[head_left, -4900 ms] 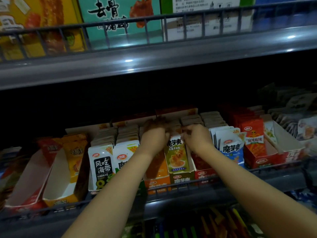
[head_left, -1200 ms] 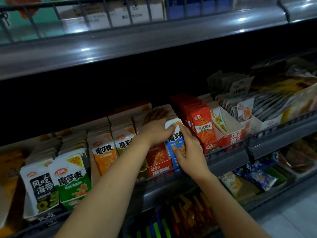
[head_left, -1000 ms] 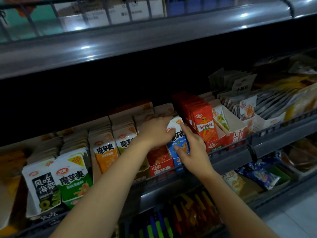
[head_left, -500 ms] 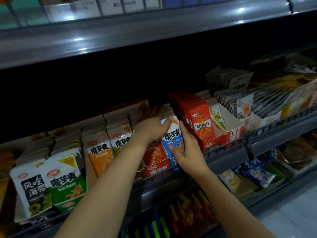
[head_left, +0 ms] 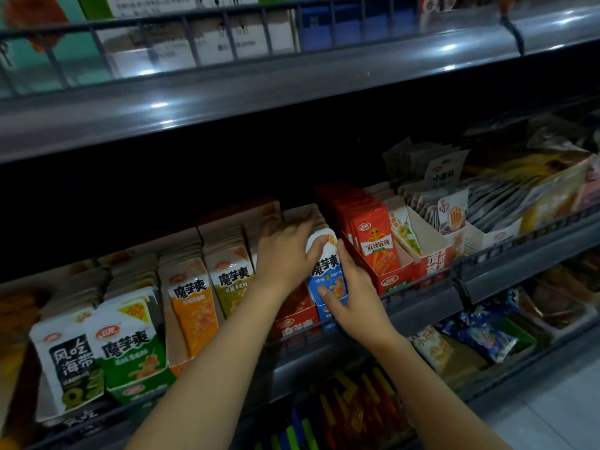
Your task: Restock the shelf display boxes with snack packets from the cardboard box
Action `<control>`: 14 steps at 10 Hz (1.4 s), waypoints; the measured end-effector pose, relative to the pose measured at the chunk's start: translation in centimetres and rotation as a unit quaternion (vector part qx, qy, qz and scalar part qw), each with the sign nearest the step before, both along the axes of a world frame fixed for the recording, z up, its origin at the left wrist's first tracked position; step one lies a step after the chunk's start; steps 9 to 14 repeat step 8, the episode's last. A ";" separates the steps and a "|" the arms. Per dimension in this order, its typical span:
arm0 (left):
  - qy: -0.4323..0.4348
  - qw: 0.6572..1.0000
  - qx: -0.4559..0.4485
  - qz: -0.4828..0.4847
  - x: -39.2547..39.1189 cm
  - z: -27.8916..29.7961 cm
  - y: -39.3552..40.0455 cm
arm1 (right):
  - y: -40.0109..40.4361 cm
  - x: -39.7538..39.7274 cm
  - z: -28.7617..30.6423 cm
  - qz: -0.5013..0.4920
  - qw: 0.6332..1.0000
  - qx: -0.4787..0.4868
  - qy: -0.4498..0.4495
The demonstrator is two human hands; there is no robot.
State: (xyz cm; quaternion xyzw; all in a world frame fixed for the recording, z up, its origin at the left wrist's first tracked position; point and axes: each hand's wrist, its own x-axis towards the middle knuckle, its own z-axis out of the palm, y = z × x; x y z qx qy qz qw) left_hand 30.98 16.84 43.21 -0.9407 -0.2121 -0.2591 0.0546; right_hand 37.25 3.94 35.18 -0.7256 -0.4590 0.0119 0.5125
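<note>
Both hands clamp the blue packet (head_left: pixel 326 271): left hand (head_left: pixel 285 254) on its top, right hand (head_left: pixel 354 297) on its front. It stands upright, white-topped, just left of the red box (head_left: pixel 389 280), apparently in a row.

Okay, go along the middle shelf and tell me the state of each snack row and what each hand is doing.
Blue packets: upright, front one held by both hands.
Left hand: on the blue row's top.
Right hand: gripping the front blue packet's lower right edge.
Red packets: upright, box full.
Orange packets: upright, full row.
Green packets: upright, full row.
Seaweed packets: upright at front.
</note>
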 end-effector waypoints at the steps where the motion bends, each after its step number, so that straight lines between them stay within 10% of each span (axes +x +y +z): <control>1: -0.015 1.000 0.016 -0.010 -0.4 0.3 -0.7 | -0.2 0.0 0.0 -0.016 1.000 0.005 0.021; 14: -0.032 0.983 -0.178 -0.007 -5.8 -0.8 -5.8 | -3.0 -2.4 2.2 -0.073 0.997 0.031 -0.003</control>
